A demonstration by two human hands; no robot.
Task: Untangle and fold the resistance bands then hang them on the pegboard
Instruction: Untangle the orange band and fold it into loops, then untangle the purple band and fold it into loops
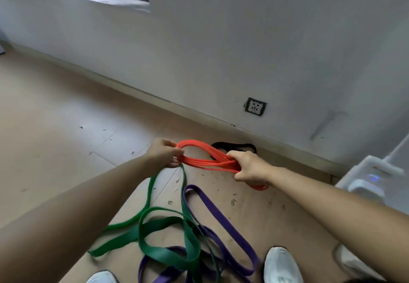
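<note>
A thin red band [208, 157] is gathered into several loops and stretched between my hands above the floor. My left hand [164, 153] grips its left end, and a strand of the green band [168, 236] also rises up to that hand. My right hand [249, 167] grips the red band's right end, with a small loop sticking out below the fist. The wide green band lies tangled with a purple band [223, 223] on the floor near my feet. A black band [234, 146] lies by the skirting behind the red one. No pegboard is in view.
A white wall with a socket [255, 106] runs diagonally behind. A white appliance [369, 178] stands at the right. My white shoes [282, 265] are at the bottom, next to the tangled bands. Small debris dots the beige tiled floor [66, 116].
</note>
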